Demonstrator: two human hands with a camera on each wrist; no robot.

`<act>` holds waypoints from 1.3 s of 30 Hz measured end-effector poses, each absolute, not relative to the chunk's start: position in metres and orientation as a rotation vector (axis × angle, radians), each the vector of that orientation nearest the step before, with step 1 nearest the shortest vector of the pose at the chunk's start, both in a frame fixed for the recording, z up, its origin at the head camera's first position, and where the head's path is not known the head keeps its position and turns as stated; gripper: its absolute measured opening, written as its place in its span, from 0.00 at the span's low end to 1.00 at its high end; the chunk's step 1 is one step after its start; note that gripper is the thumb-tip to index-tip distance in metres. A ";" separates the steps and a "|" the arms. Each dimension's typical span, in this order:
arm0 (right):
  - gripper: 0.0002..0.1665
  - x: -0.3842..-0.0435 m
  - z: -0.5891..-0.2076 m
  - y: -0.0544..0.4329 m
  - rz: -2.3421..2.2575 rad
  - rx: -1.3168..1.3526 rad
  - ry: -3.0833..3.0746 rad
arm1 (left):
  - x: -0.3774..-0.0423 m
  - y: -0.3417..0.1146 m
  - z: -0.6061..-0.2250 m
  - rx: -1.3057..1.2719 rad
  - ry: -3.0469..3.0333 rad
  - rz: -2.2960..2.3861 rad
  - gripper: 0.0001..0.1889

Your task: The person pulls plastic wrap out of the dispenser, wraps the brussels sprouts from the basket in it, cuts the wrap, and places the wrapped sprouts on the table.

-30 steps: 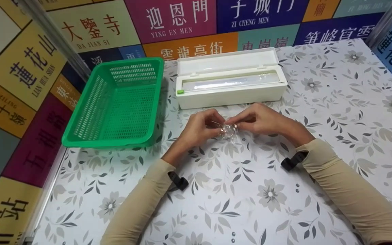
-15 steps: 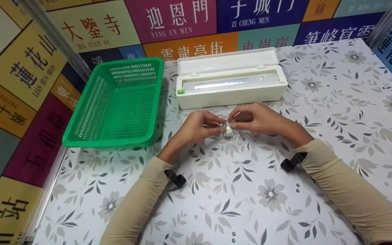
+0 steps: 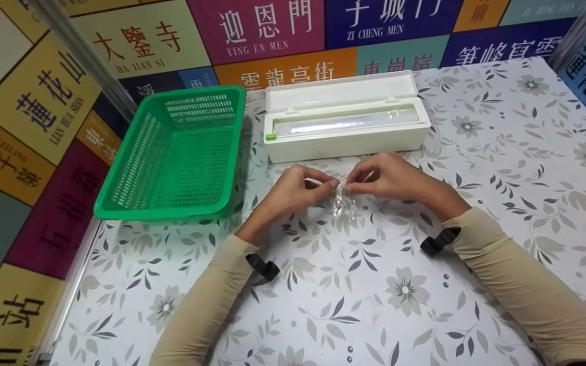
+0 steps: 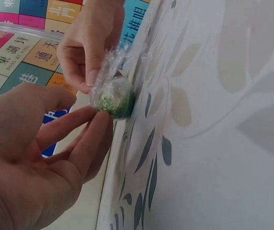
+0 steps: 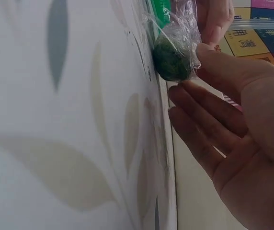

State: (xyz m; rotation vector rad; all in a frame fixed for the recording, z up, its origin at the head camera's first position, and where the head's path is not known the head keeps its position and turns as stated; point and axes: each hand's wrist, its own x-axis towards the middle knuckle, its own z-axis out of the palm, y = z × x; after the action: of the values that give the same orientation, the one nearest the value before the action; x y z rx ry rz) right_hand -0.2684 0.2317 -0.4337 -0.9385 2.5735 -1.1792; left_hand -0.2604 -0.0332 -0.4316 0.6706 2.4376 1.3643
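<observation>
A small round green ball (image 4: 120,103) is wrapped in clear cling film (image 3: 344,203), crinkled and gathered on its side toward the hands. Both hands meet at it over the table, in front of the white box. My left hand (image 3: 295,190) pinches the wrapping with curled fingers, its fingertips touching the ball in the left wrist view. From the other side my right hand (image 3: 397,175) pinches the film between thumb and index finger. In the right wrist view the green ball (image 5: 173,60) looks darker through the plastic. What kind of ball it is cannot be told.
Behind the hands stands a long white cling-film dispenser box (image 3: 346,145), lid raised, a shiny roll (image 3: 349,123) inside. A green plastic basket (image 3: 224,198) sits at the back left. The table (image 3: 354,315) has a leaf-and-flower cover; patterned panels (image 3: 272,30) rise behind it.
The hands stay almost in place while their fingers shift on the film. The wrapped ball has turned, and its loose film now hangs more toward the person.
</observation>
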 end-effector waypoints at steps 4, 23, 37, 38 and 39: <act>0.07 -0.267 -0.431 0.233 -1.153 -0.954 2.564 | -0.257 -0.028 -0.431 0.628 2.448 1.389 0.15; 0.11 -0.265 -0.431 0.230 -1.325 -0.635 2.381 | -0.256 -0.028 -0.437 0.596 2.290 1.486 0.17; 0.24 -0.265 -0.433 0.235 -1.319 -0.629 2.339 | -0.257 -0.028 -0.441 0.555 2.320 1.537 0.14; 0.24 -0.266 -0.434 0.235 -1.305 -0.640 2.358 | -0.257 -0.028 -0.441 0.553 2.324 1.544 0.13; 0.24 -0.266 -0.435 0.235 -1.289 -0.660 2.384 | -0.257 -0.028 -0.441 0.551 2.332 1.550 0.12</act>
State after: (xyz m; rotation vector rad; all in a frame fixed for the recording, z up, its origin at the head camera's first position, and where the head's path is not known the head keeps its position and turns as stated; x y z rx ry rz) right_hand -0.2660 0.2347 -0.4346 -0.6601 2.3839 -1.2887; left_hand -0.2570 -0.0277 -0.4407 0.5512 2.3316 1.5497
